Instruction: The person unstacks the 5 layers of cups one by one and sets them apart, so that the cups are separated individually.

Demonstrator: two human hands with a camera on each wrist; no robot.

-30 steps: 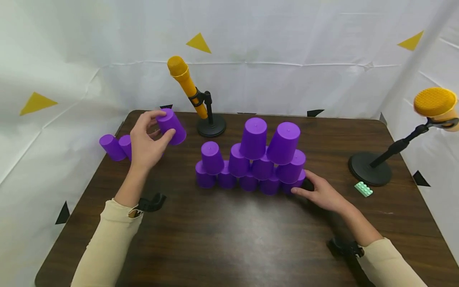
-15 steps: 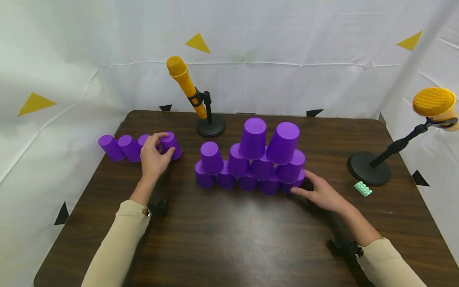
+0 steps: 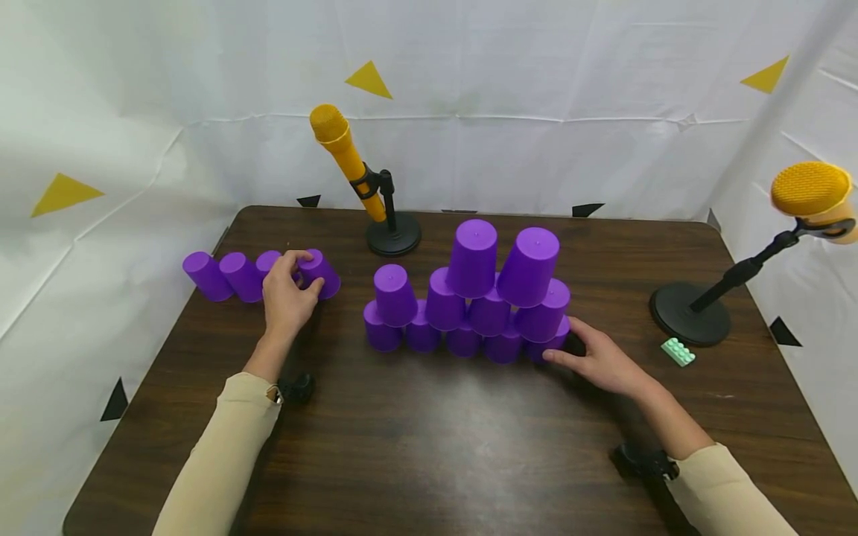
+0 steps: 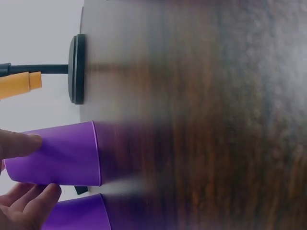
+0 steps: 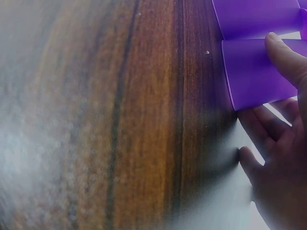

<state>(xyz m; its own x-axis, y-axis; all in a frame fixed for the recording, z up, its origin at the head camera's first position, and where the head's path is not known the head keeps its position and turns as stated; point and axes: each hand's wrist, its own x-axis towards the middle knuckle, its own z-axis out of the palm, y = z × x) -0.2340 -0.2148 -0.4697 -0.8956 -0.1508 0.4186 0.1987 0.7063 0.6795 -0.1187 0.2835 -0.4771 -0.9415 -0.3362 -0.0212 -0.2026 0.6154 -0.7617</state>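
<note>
At the back left, my left hand point(image 3: 288, 292) grips an upside-down purple cup point(image 3: 325, 277), thumb on one side and fingers on the other. In the left wrist view that cup point(image 4: 62, 153) has its rim at the tabletop, and a second cup point(image 4: 79, 213) is beside it. In the middle rises a stepped stack of upside-down purple cups point(image 3: 464, 341): several at the bottom, several above, two on top point(image 3: 473, 257). My right hand point(image 3: 599, 359) holds the bottom row's rightmost cup point(image 3: 553, 342) between thumb and fingers; the right wrist view shows this cup point(image 5: 254, 72) too.
Left of my left hand, more upside-down purple cups point(image 3: 208, 277) stand in a row. A yellow microphone point(image 3: 345, 152) on a black stand point(image 3: 394, 234) is behind. Another yellow microphone point(image 3: 811, 193) tilts at the right, near a mint toy brick point(image 3: 678, 352). A white sheet point(image 3: 509, 149) hangs behind the table.
My left hand has brought its cup down from the air to the tabletop, at the right end of the row on the left. My right hand stays at its cup.
</note>
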